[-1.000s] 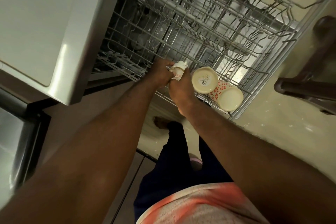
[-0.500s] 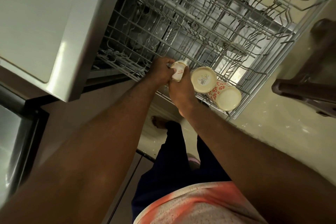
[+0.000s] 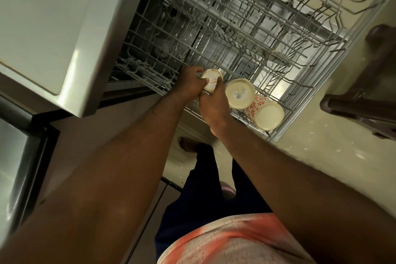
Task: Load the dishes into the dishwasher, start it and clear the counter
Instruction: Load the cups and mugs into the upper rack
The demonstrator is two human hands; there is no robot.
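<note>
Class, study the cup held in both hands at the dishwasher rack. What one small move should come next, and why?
Probably seat the held cup on the rack and release it. The left hand and right hand both grip it, base up, at the rack's front edge, beside two cups already standing base up: the labelled cup and the patterned cup.

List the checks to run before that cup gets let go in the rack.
1. Grip: left hand and right hand both hold the third cup: ok.
2. Third cup base up: ok.
3. Third cup seated between the tines: cannot tell, the hands hide it.
4. Barcode-labelled cup and floral cup upside down beside it: ok.
5. Dishwasher rack pulled out: ok.
</note>
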